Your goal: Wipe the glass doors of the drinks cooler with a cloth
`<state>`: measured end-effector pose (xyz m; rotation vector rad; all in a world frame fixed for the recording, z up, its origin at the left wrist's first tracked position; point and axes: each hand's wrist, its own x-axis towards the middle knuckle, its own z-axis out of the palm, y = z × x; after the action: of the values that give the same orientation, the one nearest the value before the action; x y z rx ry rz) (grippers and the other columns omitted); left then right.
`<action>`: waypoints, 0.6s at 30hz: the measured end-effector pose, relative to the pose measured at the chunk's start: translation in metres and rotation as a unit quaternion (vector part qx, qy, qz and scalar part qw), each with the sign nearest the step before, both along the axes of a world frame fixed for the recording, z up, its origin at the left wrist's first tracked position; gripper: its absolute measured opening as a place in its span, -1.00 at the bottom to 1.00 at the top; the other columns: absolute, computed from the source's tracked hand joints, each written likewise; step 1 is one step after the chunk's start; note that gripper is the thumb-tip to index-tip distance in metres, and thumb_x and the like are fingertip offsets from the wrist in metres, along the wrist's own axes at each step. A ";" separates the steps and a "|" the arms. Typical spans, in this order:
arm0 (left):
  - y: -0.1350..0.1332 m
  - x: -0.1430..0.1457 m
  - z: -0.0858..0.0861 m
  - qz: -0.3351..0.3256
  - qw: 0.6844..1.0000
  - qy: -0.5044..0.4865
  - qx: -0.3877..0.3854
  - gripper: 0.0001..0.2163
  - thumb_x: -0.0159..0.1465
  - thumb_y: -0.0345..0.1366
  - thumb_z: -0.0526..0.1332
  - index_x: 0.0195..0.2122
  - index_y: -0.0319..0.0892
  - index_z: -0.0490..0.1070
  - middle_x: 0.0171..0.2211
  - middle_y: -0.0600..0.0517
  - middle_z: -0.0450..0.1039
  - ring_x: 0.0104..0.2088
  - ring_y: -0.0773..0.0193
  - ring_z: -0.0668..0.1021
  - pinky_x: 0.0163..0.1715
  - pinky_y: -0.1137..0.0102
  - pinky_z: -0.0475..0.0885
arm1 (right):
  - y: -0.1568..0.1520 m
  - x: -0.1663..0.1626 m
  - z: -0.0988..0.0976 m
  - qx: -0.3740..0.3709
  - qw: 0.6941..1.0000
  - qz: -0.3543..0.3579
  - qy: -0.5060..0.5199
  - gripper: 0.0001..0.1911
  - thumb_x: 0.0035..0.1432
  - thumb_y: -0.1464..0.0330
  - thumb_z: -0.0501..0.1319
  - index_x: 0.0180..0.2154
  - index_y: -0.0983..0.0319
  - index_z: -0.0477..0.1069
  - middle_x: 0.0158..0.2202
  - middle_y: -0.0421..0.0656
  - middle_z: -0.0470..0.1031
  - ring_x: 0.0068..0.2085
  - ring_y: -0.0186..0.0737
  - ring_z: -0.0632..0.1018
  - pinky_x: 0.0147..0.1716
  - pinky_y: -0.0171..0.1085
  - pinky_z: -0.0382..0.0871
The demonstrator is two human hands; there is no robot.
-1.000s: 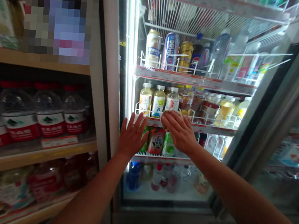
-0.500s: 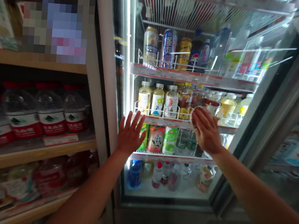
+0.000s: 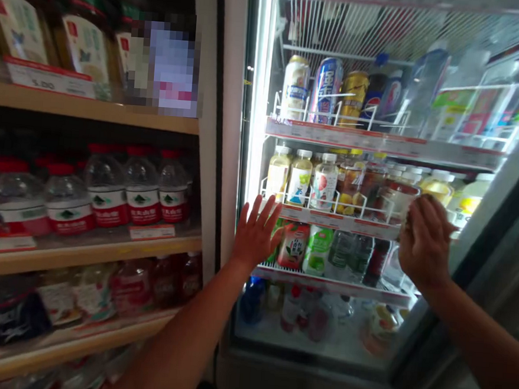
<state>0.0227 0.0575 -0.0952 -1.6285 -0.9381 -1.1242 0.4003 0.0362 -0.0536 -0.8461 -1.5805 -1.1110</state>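
Note:
A lit drinks cooler stands in front of me behind a glass door [image 3: 320, 347]. My left hand [image 3: 259, 233] lies with fingers spread against the glass, near its left edge, in front of the green and red cartons. Further right, my right hand [image 3: 427, 245] is closed and pressed to the glass at the height of the middle shelf. A small pale bunched cloth [image 3: 408, 215] shows at its left side; the palm and fingers hide most of it. Behind the glass are juice bottles [image 3: 325, 181], cans [image 3: 326, 89] and a red carton [image 3: 294, 244].
Wooden shelves [image 3: 114, 110] on the left hold several red-capped water bottles [image 3: 142, 192] and amber bottles [image 3: 86, 40]. A pale upright post [image 3: 211, 126] separates them from the cooler. The dark door frame [image 3: 471, 280] runs along the right. A patch at upper left is pixelated.
The view has turned left, showing more of the wooden shelves. My right hand has slid right across the glass with the cloth. My left hand stays near the same place on the door.

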 end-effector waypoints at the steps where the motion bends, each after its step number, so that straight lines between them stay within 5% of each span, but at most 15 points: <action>1: 0.000 0.000 0.000 0.001 1.000 0.000 -0.001 -0.30 0.38 -0.17 0.12 0.44 -0.14 -0.23 0.39 -0.04 0.05 0.44 0.09 -0.10 0.42 0.09 -0.14 | 0.000 -0.006 0.001 0.007 1.000 0.002 0.001 -0.38 0.30 0.39 0.11 0.36 0.21 0.12 0.33 0.08 0.25 0.36 0.18 0.23 0.33 0.14 0.17; 14: 0.000 0.001 -0.002 0.003 1.000 0.006 -0.009 -0.39 0.39 -0.14 0.09 0.42 -0.17 -0.05 0.42 -0.01 -0.02 0.45 0.10 -0.16 0.43 0.10 -0.19 | -0.001 -0.113 0.006 -0.049 0.997 0.015 -0.059 -0.31 0.30 0.41 0.10 0.40 0.07 -0.04 0.37 -0.07 0.18 0.38 0.08 0.19 0.33 0.17 0.13; 18: 0.000 0.000 -0.003 0.011 1.000 0.005 -0.010 -0.39 0.39 -0.11 0.09 0.41 -0.16 -0.02 0.42 0.02 -0.02 0.45 0.11 -0.16 0.43 0.10 -0.19 | 0.000 -0.142 0.023 -0.071 0.988 0.040 -0.133 -0.31 0.31 0.44 0.08 0.40 0.05 -0.04 0.35 -0.13 0.25 0.38 -0.01 0.20 0.34 0.10 0.11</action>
<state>0.0230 0.0576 -0.0981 -1.6342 -0.9605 -1.0941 0.2579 0.0363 -0.0303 -0.7421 -1.9170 -1.0993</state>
